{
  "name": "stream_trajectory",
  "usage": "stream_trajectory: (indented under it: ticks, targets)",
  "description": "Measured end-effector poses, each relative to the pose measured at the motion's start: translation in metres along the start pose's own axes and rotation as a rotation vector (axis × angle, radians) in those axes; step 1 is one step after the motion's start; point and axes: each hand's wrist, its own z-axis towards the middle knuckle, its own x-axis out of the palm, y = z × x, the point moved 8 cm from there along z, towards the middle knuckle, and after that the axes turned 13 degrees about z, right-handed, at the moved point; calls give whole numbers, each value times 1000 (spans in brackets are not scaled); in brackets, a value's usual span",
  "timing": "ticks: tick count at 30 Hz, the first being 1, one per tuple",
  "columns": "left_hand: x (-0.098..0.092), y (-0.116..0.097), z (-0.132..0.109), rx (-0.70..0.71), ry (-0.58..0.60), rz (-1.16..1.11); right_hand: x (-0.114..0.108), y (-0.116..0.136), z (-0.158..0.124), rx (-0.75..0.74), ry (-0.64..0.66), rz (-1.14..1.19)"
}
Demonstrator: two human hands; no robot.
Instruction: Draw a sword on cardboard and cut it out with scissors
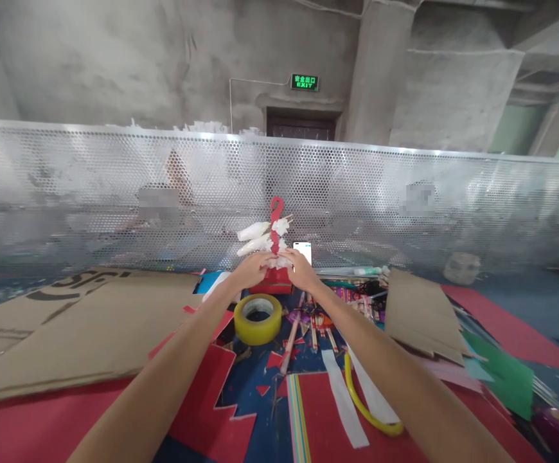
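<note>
Stem (pixel 276 207), red and hooked, upright above a red base (pixel 277 288), between my left hand (pixel 251 271) and right hand (pixel 302 269).
My hands are close together at the lower white pieces (pixel 254 245); whether they pinch, I cannot tell. Light, even pressure from 2 sides should avoid crushing them. A yellow tape roll (pixel 258 334) sits between my forearms, with red scraps (pixel 275 360) beside it; a phone (pixel 305 253) stands behind my right hand.

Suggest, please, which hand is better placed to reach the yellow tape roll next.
Probably the left hand: it looks nearer the yellow tape roll; the right hand is farther across. Both are at the red-and-white ornament.
</note>
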Motion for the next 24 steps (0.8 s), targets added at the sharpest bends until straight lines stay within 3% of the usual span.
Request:
stream_trajectory:
  ticks: [5, 9, 13, 19, 24]
  targets:
    - [-4, 0, -4, 24, 99, 5, -4, 5, -6, 33, 35, 77]
    - [-27, 8, -7, -35, 107, 17, -23, 8, -13, 119, 0, 99]
    - [-41, 3, -13, -70, 182, 25, -29, 16, -31, 220, 131, 109]
    - [-7, -35, -48, -40, 486, 53, -38, 39, -73, 293, 259, 45]
    - [1, -67, -75, -36, 497, 108, -48, 58, -112, 350, 296, 2]
